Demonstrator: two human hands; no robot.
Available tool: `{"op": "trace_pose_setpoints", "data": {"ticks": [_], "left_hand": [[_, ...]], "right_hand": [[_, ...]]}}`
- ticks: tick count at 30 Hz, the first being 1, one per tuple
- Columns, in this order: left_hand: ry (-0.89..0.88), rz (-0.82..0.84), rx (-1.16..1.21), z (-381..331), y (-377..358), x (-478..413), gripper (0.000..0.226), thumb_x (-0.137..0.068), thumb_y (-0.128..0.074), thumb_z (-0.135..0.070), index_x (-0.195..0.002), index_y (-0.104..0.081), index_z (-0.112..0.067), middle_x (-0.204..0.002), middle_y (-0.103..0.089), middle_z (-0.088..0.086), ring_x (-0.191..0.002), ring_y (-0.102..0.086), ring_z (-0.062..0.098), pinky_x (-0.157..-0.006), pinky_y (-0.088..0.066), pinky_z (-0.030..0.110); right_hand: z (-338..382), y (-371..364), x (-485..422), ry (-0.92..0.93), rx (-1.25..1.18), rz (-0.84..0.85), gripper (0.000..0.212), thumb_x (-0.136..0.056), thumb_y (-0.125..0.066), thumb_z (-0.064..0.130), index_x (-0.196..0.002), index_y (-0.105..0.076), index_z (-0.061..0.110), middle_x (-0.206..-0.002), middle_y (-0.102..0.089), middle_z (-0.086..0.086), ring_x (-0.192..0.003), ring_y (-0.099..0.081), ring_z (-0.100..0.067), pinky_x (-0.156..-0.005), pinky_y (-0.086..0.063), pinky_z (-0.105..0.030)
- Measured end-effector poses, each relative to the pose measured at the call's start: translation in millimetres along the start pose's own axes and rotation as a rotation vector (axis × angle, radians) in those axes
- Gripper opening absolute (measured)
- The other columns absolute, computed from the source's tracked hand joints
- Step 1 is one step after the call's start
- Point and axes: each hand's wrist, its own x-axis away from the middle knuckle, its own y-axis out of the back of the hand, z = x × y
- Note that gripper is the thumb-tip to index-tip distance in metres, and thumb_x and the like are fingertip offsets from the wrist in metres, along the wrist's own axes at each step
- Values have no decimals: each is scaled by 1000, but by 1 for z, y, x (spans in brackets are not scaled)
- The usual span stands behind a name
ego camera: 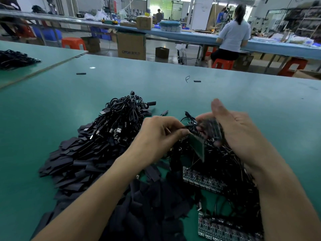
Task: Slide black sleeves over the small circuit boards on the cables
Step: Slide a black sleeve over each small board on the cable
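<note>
Black sleeves (147,214): loose flat pieces heaped at the near edge of the green bench (52,105), spreading left and away under the left forearm

Circuit board panels (225,228): two dark strips on the bench at near right, one closest to the viewer, the other (201,180) just beyond it, both among tangled black wires

Left hand (156,136): fingers curled, thumb and forefinger pinching the upper end of a small circuit board (197,146), where a thin black cable joins it. This green board hangs tilted above the wires, between the two hands

Right hand (238,134): thumb raised, fingers curled round a dark bundle (210,126), too blurred to tell sleeve from cable

Cable heap (121,122): coiled black leads with USB plugs, beyond the sleeves and left of the hands

Stray items: two single black sleeves lie far out on the bench, one at left (81,73), one at right (197,81) beside a wire loop (187,78)

Background: neighbouring bench with another black heap (13,59); cardboard box (131,46) on the floor; a person (232,35) seated on a red stool (222,64), back turned
</note>
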Motion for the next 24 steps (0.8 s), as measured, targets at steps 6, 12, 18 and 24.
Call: {"op": "trace_pose_setpoints", "data": {"ticks": [6,12,18,24], "left_hand": [[116,-78,-28,5,11,-2,19,-85,-78,-34,-69,-70,-28,-56,-64,-17,-46,-51,-4,-47,-36,7],[118,73,76,-5,21,0,24,-76,-83,-42,-94,-70,-34,-83,-68,-10,-71,-61,-1,-66,-52,17],[29,-42,332,-31,18,-4,10,-87,-77,-28,-90,-68,-25,-75,-67,-10,-69,-60,5,-64,-52,19],[77,50,527,-32,18,-4,11,-81,-74,-22,-83,-66,-15,-66,-62,-13,-63,-57,0,-62,-47,14]], "right_hand": [[-2,-8,-1,114,74,-33,9,-95,-63,35,-92,-70,39,-81,-76,6,-76,-73,-7,-77,-53,-35],[-4,-10,-3,159,39,-187,14,-98,-60,33,-86,-67,34,-70,-70,4,-61,-62,-8,-66,-50,-34],[2,-16,-3,190,-160,-65,14,-96,-64,25,-83,-66,25,-67,-66,11,-63,-60,-1,-62,-45,-11],[-3,-22,-4,224,-288,25,5,-91,-70,24,-87,-66,24,-79,-63,6,-77,-58,-6,-75,-50,-22]]}}
